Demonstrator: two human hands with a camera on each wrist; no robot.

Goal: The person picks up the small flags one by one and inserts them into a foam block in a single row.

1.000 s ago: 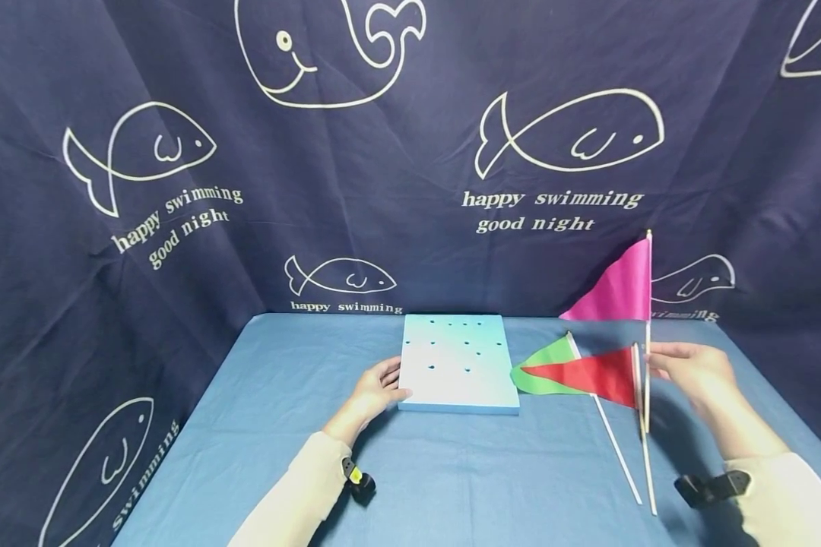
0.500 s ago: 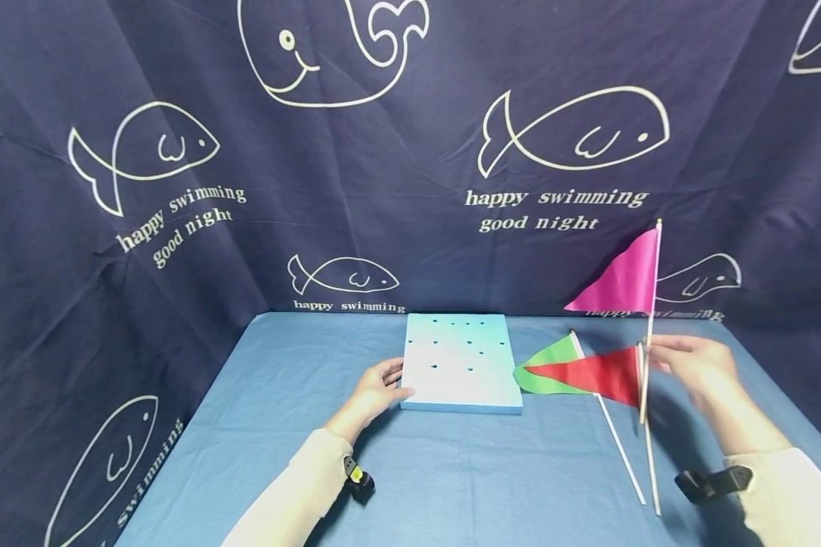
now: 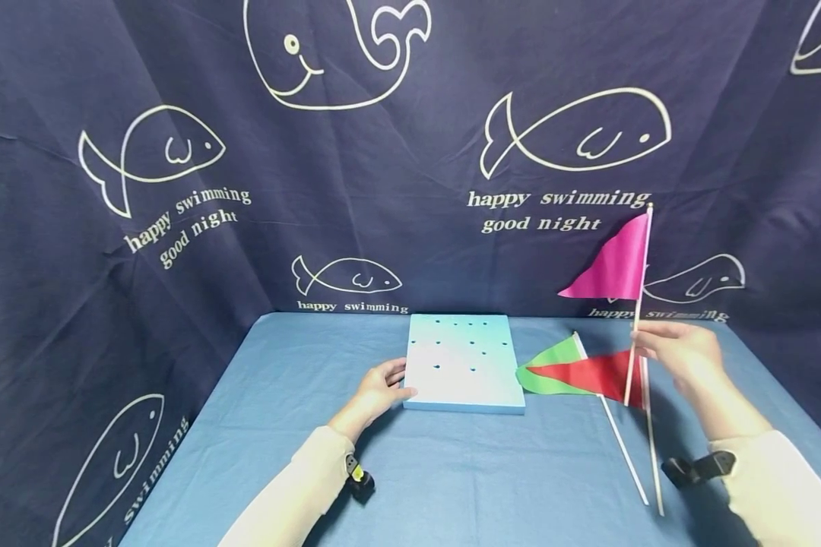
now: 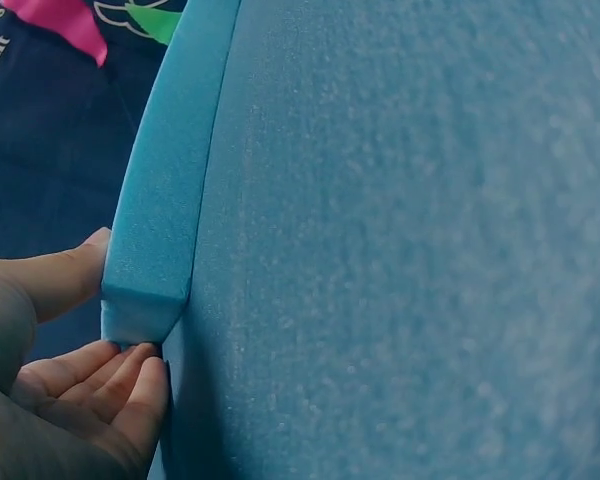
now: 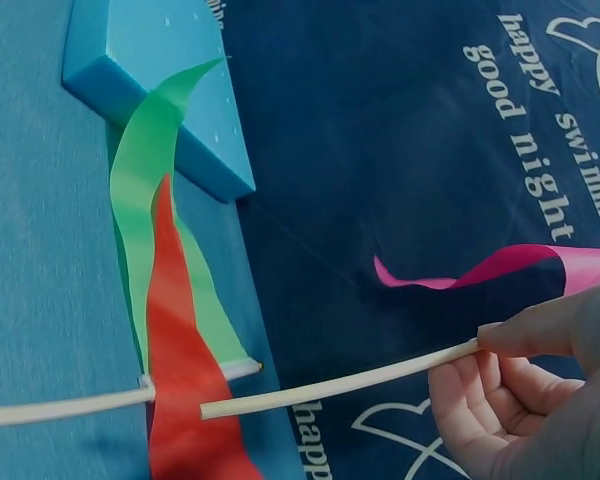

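1. Pink triangular cloth flag (image 3: 616, 262) on a thin pale stick (image 3: 632, 365): held aloft, nearly upright, top leaning slightly right, tip pointing left.
2. Thick light-blue rectangular board (image 3: 454, 391) dotted with small holes (image 3: 473, 370): lying flat, left of the flag.

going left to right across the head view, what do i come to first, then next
Left grip → light blue board → green flag → right grip. The red flag and pink flag overlap the green one's span, so I left them out.
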